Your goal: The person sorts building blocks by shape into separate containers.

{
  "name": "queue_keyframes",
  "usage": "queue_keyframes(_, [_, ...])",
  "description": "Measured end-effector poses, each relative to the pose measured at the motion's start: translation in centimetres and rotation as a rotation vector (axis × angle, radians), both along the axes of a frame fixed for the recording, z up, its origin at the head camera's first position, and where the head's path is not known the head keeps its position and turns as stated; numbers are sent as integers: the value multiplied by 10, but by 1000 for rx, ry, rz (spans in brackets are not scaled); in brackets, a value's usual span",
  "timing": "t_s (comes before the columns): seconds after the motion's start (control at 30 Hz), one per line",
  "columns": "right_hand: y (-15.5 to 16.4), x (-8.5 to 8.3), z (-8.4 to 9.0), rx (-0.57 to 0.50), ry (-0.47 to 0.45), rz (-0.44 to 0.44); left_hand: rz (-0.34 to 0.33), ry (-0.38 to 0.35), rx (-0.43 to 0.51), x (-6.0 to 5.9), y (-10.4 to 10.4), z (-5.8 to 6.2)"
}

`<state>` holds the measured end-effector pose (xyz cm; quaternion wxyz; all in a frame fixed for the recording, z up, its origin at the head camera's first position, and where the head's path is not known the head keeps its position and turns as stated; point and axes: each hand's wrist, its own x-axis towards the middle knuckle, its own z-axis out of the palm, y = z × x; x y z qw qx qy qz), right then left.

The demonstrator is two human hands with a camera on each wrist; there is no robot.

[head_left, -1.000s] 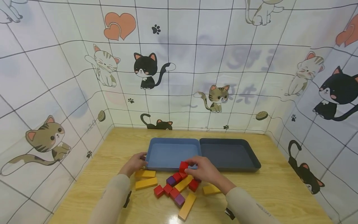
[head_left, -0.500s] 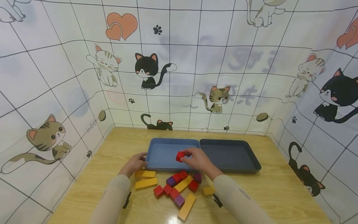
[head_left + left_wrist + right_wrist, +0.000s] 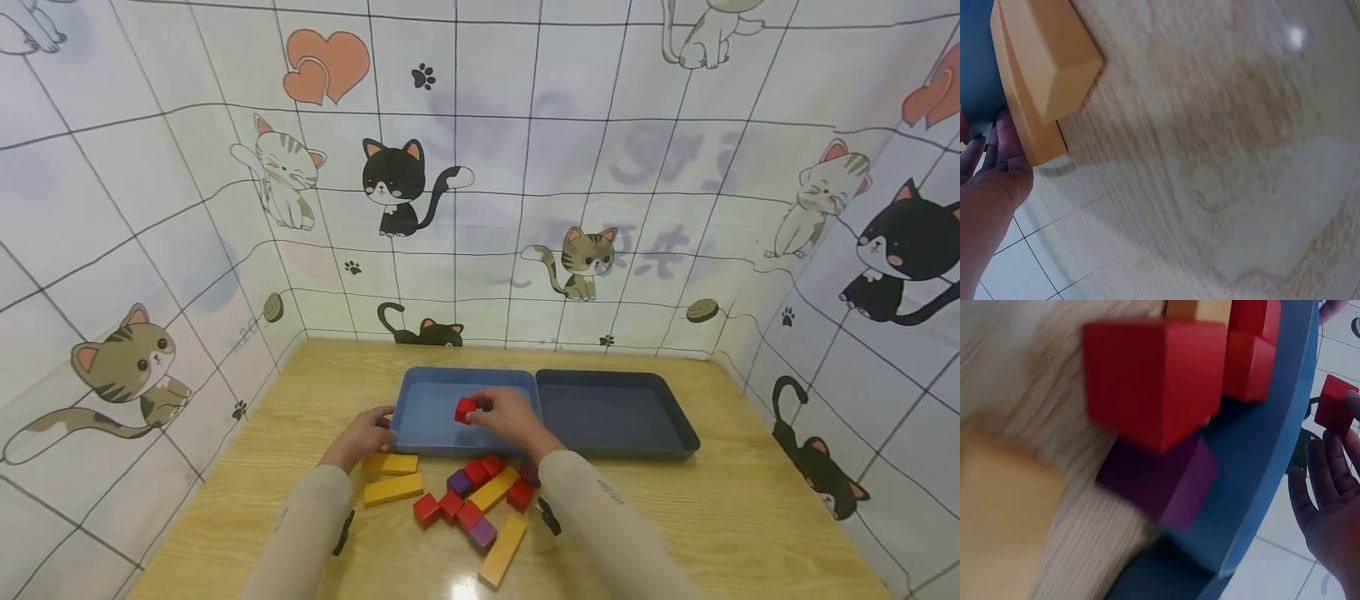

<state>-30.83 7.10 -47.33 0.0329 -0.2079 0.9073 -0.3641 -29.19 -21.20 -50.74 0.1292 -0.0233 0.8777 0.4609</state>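
Note:
My right hand (image 3: 501, 414) pinches a small red cube (image 3: 466, 409) over the light blue tray (image 3: 427, 379); the right wrist view shows the same red cube (image 3: 1334, 404) at my fingertips (image 3: 1352, 399). My left hand (image 3: 365, 435) rests at the tray's left front corner, fingers curled against its edge, next to two yellow bars (image 3: 392, 475). In the left wrist view those fingers (image 3: 991, 156) touch the tray wall beside a yellow bar (image 3: 1041, 69). A pile of red, purple and yellow blocks (image 3: 480, 500) lies on the wooden table (image 3: 750, 500) in front of the tray.
A dark blue tray (image 3: 615, 412) sits right of the light blue one, touching it. Cat-print walls close in the table on the left, back and right. Close to the right wrist camera lie a red cube (image 3: 1154, 381) and a purple cube (image 3: 1163, 481).
My right hand lifted a red cube from the pile and carried it back and left, over the light blue tray. My left hand stayed at the tray's corner.

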Motion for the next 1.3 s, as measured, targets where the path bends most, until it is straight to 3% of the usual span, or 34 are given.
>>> queue_keyframes(0.27, [-33, -12, -13, 20, -44, 51, -8, 37, 29, 3, 2, 3])
queue_keyframes(0.47, [-52, -11, -8, 59, -55, 82, 12, 18, 12, 1, 1, 3])
queue_keyframes(0.9, [-72, -18, -22, 110, -35, 89, 26, 6, 16, 2, 4, 4])
queue_keyframes(1.3, [-81, -18, -21, 121, -31, 97, 49, -10, 28, 1, 2, 2])
